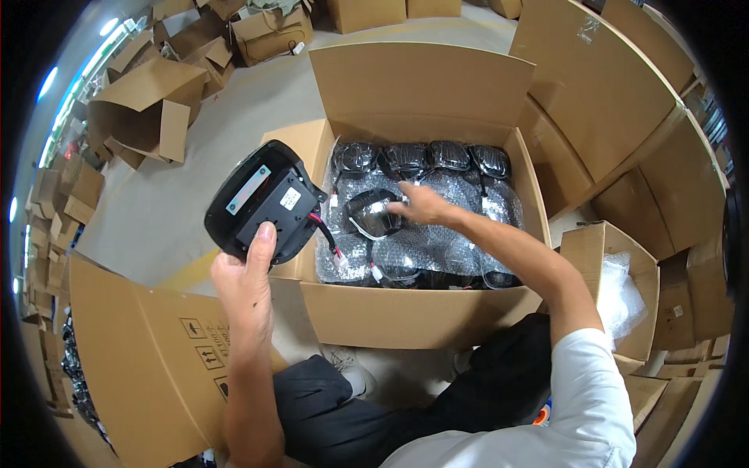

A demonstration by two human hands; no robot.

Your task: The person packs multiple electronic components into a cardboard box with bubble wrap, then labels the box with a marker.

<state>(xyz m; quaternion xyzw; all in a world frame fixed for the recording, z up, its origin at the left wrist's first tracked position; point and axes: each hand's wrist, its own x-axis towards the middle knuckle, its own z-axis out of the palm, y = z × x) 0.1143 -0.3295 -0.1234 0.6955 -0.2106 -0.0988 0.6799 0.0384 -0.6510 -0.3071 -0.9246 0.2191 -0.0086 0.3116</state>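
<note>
My left hand [248, 273] holds up a black rounded plastic unit [269, 204], its thumb pressed on the flat back. That back carries a pale strip, a small white label and a short red-and-black cable with a white plug [339, 256]. My right hand [425, 204] reaches over the open cardboard box [390, 318], fingers apart, at the right edge of a glossy black rounded unit [373, 214]. Whether the fingertips touch it is hard to tell. This unit lies among bubble wrap [449, 195]. Similar wrapped black units [406, 158] line the far side of the box.
A tall cardboard flap [148, 351] rises at the near left. To the right stands a smaller carton [581, 248] with clear plastic wrap [620, 300] in it. Large cartons [597, 86] crowd the far right. Opened boxes [148, 105] lie on the floor at the far left.
</note>
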